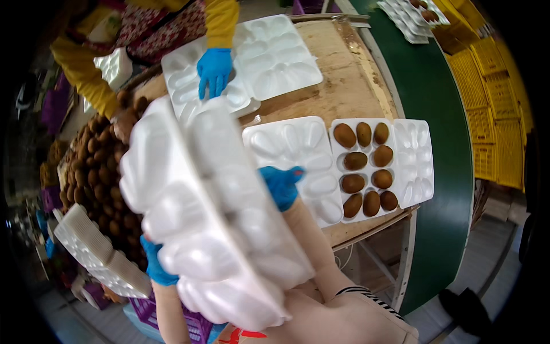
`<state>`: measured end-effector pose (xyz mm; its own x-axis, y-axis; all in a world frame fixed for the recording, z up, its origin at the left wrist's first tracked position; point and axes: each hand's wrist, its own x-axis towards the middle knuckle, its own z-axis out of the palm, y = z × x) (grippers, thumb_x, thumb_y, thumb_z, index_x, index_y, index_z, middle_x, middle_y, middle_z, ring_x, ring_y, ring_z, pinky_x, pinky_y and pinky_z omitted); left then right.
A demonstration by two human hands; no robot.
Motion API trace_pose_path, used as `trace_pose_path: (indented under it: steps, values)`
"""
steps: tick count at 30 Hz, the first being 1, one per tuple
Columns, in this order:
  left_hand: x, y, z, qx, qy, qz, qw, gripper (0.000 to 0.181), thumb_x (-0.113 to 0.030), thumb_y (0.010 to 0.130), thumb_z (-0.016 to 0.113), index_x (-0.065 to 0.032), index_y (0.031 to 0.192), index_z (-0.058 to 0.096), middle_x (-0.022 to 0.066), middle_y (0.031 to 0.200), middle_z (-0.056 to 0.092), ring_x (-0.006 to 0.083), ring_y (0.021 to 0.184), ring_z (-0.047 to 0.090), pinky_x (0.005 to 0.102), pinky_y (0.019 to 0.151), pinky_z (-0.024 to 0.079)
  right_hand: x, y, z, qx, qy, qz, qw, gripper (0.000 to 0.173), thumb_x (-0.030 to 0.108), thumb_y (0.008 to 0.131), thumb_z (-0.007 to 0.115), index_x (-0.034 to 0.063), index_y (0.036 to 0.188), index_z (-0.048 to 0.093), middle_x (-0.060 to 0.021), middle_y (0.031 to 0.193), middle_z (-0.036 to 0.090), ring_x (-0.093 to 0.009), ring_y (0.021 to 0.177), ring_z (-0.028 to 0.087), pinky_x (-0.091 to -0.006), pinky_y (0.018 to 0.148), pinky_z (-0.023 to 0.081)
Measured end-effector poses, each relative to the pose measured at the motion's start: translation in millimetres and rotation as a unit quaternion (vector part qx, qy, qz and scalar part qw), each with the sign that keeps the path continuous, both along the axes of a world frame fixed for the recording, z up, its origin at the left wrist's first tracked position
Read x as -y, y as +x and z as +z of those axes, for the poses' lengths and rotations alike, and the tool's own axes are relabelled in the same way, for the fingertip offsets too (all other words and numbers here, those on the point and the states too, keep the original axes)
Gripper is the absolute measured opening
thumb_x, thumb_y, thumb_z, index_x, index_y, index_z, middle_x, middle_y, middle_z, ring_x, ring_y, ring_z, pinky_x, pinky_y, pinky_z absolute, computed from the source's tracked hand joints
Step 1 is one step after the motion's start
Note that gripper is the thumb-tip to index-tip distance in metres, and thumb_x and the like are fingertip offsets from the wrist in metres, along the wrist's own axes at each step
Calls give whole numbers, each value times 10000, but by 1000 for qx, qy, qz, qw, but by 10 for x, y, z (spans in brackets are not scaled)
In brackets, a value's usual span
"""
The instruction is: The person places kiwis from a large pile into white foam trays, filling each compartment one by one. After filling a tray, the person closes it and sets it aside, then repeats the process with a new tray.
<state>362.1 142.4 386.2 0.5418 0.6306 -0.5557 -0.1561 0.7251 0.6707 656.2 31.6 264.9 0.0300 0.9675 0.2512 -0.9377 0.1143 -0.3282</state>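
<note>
A large white hinged foam tray (206, 223), tilted and slightly blurred, is held up close before me. My left hand (158, 263), in a blue glove, grips its left side. At its right edge is my right hand (281, 187), also blue-gloved, with the thumb showing and the fingers hidden behind the foam. Beyond that hand lies another white moulded tray (320, 161) on the wooden table (343, 69). Brown kiwifruit (355, 161) sit in the cups of the adjoining tray section (368, 170), whose right-hand flap (414, 161) extends over the green conveyor belt.
Across the table a co-worker's blue-gloved hand (215, 71) rests on an open foam tray (279, 56). Loose kiwifruit (96, 163) are heaped at left, near stacked trays (101, 253). A green conveyor belt (447, 172) runs along the right, with yellow crates (494, 112) beyond.
</note>
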Motion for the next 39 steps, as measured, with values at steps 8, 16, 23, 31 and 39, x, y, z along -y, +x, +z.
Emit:
trace_pose_path:
  steps: [8,16,23,31,39]
  values:
    - [312,1709,-383,-19,-75,-176,981,580,-423,945,527,-72,1396,431,114,1334,535,265,1175,561,388,968,498,1375,285,81,203,-327,-390,836,502,269,965,517,-29,1365,460,-142,1341,530,-286,1224,511,-332,998,433]
    - [461,1843,-360,-64,0,-199,978,536,-346,949,541,-54,1384,430,106,1273,562,236,1105,593,376,925,519,2080,140,416,358,-508,-535,572,409,119,957,537,7,1348,496,-102,1348,530,-229,1268,470,-346,1045,383]
    - [521,1868,-330,-27,371,-115,921,728,-115,893,618,-28,1497,220,100,1516,286,200,1316,382,310,1055,359,4116,763,-275,0,-561,-678,475,698,493,993,391,15,1480,241,-159,1486,329,-290,1395,282,-405,1168,187]
    - [430,1779,-103,-61,508,-133,849,712,-26,889,614,-100,1504,264,66,1526,283,191,1367,314,330,1119,302,3576,1359,768,219,-408,-622,632,484,358,986,473,2,1308,535,-92,1251,585,-201,1187,519,-351,1056,369]
    - [1680,1792,712,-311,757,-90,567,665,33,720,697,-28,1350,495,181,1403,457,335,1367,354,438,1114,290,2862,846,-43,792,-438,-355,234,643,293,822,723,-6,1335,476,-258,1260,558,-333,904,613,-402,782,511]
